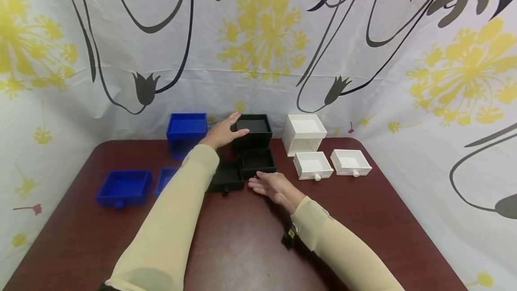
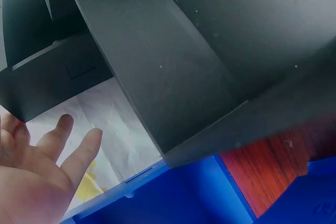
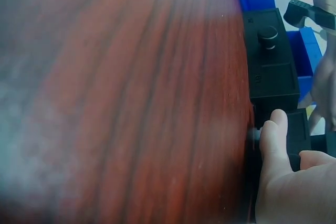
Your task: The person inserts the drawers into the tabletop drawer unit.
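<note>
My left hand (image 1: pixel 224 133) is at the left side of the black cabinet frame (image 1: pixel 254 124), fingers and thumb spread apart. In the left wrist view its fingers (image 2: pixel 84 156) are extended beside the black walls. Two black drawers, a left one (image 1: pixel 226 174) and a right one (image 1: pixel 257 160), are on the table before the frame, the right one farther back. My right hand (image 1: pixel 276 187) is at the right drawer's front, with fingers extended leftward and thumb raised. In the right wrist view the drawer's round knob (image 3: pixel 294 162) shows between thumb and fingers.
At left, a blue cabinet frame (image 1: pixel 187 134) stands behind two blue drawers, one (image 1: pixel 123 186) farther left and another (image 1: pixel 163 176) partly hidden by my left sleeve. At right, a white frame (image 1: pixel 304 129) stands behind two white drawers (image 1: pixel 313 165). A patterned cloth backs the brown table (image 1: pixel 242 246).
</note>
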`<state>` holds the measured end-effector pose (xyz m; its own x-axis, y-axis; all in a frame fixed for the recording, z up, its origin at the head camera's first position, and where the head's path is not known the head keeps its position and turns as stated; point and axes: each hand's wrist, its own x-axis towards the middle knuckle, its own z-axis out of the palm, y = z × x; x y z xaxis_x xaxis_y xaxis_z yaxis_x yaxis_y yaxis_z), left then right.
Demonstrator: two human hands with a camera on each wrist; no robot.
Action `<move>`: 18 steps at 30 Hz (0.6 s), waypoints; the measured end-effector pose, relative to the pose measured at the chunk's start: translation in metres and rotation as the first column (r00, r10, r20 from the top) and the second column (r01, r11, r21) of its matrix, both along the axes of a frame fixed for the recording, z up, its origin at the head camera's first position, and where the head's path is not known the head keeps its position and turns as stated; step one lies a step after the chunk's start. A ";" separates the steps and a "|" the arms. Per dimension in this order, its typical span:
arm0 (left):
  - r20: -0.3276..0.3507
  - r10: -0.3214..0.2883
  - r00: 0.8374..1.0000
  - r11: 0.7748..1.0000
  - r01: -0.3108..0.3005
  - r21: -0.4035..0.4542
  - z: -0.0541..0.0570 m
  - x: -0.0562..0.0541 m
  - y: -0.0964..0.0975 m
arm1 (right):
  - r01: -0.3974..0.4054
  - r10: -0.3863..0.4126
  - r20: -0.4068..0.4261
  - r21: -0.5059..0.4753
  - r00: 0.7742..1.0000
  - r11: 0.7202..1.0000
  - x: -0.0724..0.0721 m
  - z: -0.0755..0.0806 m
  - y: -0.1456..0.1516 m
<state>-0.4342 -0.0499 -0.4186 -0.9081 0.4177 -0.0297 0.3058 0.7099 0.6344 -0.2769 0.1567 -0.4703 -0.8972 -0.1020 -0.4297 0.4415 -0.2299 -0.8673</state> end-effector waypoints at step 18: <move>0.003 -0.002 1.000 1.000 0.001 0.015 0.002 0.002 -0.001 | 0.037 -0.036 0.037 -0.032 0.999 0.999 -0.013 -0.005 -0.009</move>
